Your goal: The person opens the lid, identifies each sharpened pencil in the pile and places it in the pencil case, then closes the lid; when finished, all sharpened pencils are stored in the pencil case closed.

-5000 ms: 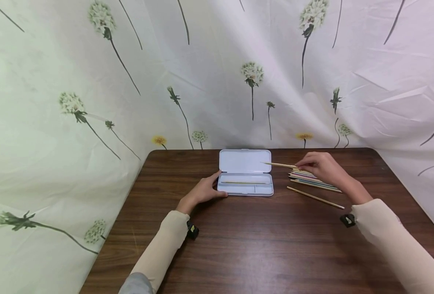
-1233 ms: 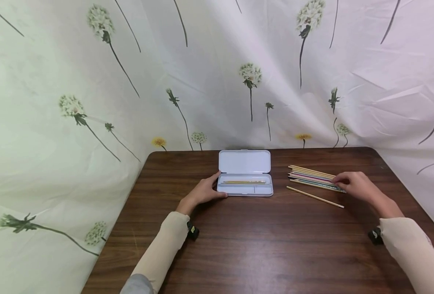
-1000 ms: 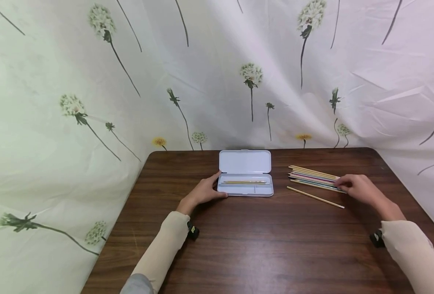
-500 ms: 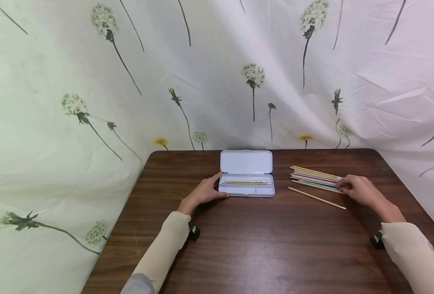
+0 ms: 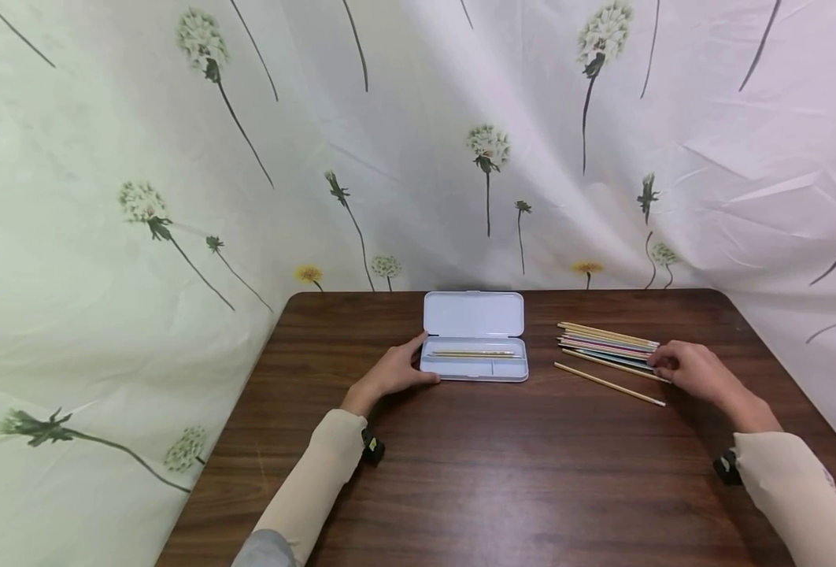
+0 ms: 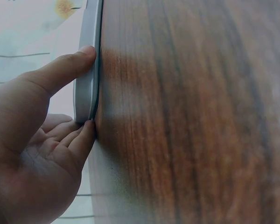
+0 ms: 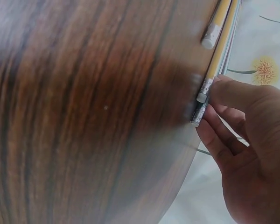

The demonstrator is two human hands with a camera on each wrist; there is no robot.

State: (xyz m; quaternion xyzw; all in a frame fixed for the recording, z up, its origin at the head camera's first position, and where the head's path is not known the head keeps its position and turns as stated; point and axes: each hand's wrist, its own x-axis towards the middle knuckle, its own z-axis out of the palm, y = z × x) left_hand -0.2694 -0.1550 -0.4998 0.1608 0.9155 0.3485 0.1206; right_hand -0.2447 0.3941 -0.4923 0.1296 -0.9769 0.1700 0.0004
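Pencils (image 5: 602,342) — right hand (image 5: 697,373) pinching at ends, left hand (image 5: 391,370) gripping case (image 5: 473,315)

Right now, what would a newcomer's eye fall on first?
Probably the wrinkled white dandelion-print backdrop across the head view's upper half. Next, the open, white rectangular pencil case by the far edge of the dark wood-grain table, with the left hand gripping its left end. Then the slim, multicoloured pencils on the table's right, their eraser ends at the right hand.
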